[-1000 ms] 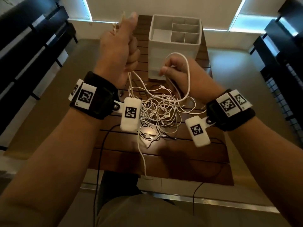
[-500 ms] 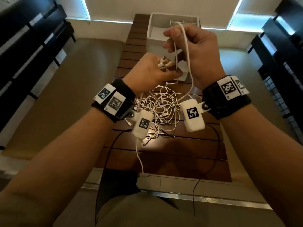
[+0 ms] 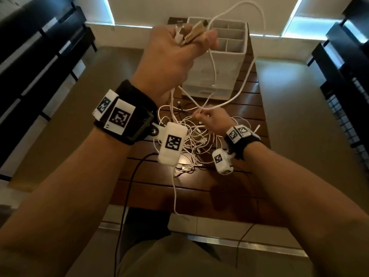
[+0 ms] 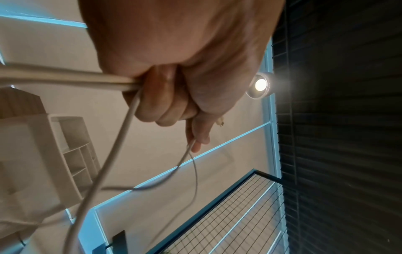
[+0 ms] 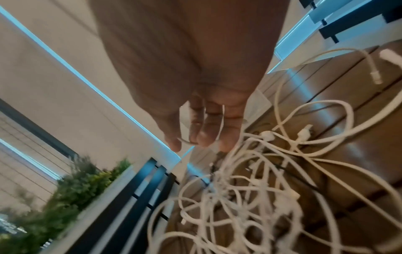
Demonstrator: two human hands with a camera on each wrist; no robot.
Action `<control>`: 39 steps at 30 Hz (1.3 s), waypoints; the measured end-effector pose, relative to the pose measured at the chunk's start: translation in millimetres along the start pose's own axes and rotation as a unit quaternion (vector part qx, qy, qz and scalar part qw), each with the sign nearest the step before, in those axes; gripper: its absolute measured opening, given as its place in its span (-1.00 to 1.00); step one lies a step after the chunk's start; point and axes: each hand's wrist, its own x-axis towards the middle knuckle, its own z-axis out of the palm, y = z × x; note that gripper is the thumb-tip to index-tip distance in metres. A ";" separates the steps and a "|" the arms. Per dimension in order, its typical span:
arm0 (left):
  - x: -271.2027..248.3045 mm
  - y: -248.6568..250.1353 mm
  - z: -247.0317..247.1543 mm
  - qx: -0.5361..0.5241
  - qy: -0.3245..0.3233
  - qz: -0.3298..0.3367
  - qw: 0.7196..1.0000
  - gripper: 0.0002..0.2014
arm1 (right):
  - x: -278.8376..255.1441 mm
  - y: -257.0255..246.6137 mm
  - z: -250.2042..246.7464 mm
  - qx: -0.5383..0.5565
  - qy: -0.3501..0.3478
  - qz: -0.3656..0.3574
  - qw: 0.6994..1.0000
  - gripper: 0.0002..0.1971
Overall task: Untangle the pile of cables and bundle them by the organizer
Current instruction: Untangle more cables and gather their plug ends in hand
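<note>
My left hand [image 3: 175,48] is raised in front of the white divided organizer [image 3: 209,76] and grips a few cable ends, with their plugs [image 3: 191,32] sticking out of the fist. In the left wrist view the left hand [image 4: 169,103] is closed round white cables [image 4: 115,154]. One white cable [image 3: 254,63] loops up from it and comes down to my right hand [image 3: 213,119], which pinches it low over the tangled pile [image 3: 193,140]. The right wrist view shows the right hand [image 5: 202,134] with thin cable across its curled fingers, above the pile [image 5: 250,197].
The pile lies mid-way along a narrow slatted wooden table [image 3: 199,186], and the organizer stands at its far end. Dark slatted benches [image 3: 40,56] line both sides. Thin black leads [image 3: 127,186] hang over the near table edge.
My left hand has risen from beside the pile to in front of the organizer. My right hand has dropped from up by the organizer down to the pile, and the white cable now stretches between them.
</note>
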 end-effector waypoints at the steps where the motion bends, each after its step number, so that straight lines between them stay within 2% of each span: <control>1: -0.5 -2.5 1.2 0.005 -0.003 -0.005 1.000 -0.76 | 2.1 -6.0 -6.5 0.028 0.042 -0.014 0.999 -0.89; 4: -3.5 -11.8 1.1 0.031 0.012 -0.028 0.999 -0.74 | 2.2 -28.3 -37.3 0.102 0.193 -0.027 0.975 -0.92; 5: -4.9 -14.0 0.2 0.035 0.018 -0.038 0.999 -0.75 | -4.5 -37.4 -46.7 0.143 0.194 -0.026 0.970 -0.92; 8: -9.0 -13.9 -2.2 0.036 0.007 -0.053 0.998 -0.76 | -46.4 -68.1 -62.9 0.235 0.042 -0.037 0.970 -0.81; 11: -11.1 -5.5 -6.6 0.033 -0.016 -0.053 0.998 -0.76 | -89.6 -88.9 -69.3 0.190 -0.054 -0.069 0.978 -0.78; 13: -12.1 2.0 -8.3 0.031 -0.044 -0.043 0.998 -0.75 | -110.5 -93.1 -64.2 0.162 -0.170 -0.032 0.972 -0.81; 15: -13.0 8.6 -9.4 0.027 -0.072 -0.033 0.996 -0.74 | -128.8 -92.4 -50.4 0.106 -0.300 0.007 0.948 -0.83; 17: -12.8 11.0 -10.2 0.016 -0.099 -0.035 0.994 -0.75 | -142.3 -84.6 -31.0 0.061 -0.391 0.018 0.918 -0.80; 21: -13.0 5.9 -8.8 0.023 -0.129 -0.045 0.990 -0.69 | -154.6 -55.8 15.1 0.082 -0.450 0.087 0.885 -0.82; 23: -14.1 0.7 -7.1 0.043 -0.128 -0.052 0.989 -0.65 | -155.0 -41.5 32.3 0.047 -0.449 0.096 0.887 -0.83; 25: -15.3 -4.5 -5.5 0.077 -0.103 -0.063 0.990 -0.61 | -150.1 -31.8 39.6 -0.084 -0.439 0.080 0.891 -0.79; 27: -15.7 -9.7 -4.9 0.110 -0.067 -0.067 0.989 -0.59 | -143.1 -33.9 32.1 -0.267 -0.403 0.007 0.876 -0.74; 29: -17.5 -10.6 -5.6 0.128 -0.052 -0.067 0.988 -0.60 | -137.2 -44.9 14.0 -0.350 -0.335 -0.069 0.872 -0.67; 31: -19.8 -8.4 -6.6 0.122 -0.073 -0.073 0.987 -0.56 | -134.3 -65.7 -11.7 -0.270 -0.240 -0.093 0.928 -0.67; 33: -21.9 -4.7 -6.1 0.085 -0.101 -0.093 0.987 -0.49 | -131.4 -86.5 -37.5 -0.169 -0.070 -0.136 0.974 -0.75; 34: -22.5 -1.4 -5.4 0.063 -0.111 -0.100 0.987 -0.48 | -127.6 -91.9 -47.6 -0.135 0.034 -0.161 0.977 -0.83; 35: -22.8 3.4 -3.8 0.033 -0.120 -0.106 0.987 -0.49 | -122.4 -94.6 -55.3 -0.113 0.106 -0.180 0.971 -0.84; 36: -23.2 8.5 -2.0 -0.003 -0.126 -0.109 0.986 -0.50 | -115.1 -91.6 -57.4 -0.100 0.128 -0.181 0.970 -0.73; 37: -23.1 14.2 -0.3 -0.038 -0.129 -0.110 0.985 -0.51 | -105.3 -82.5 -53.8 -0.092 0.106 -0.169 0.976 -0.58; 39: -21.1 23.9 0.1 -0.081 -0.131 -0.099 0.983 -0.51 | -91.6 -67.7 -36.5 -0.090 0.002 -0.131 0.987 -0.32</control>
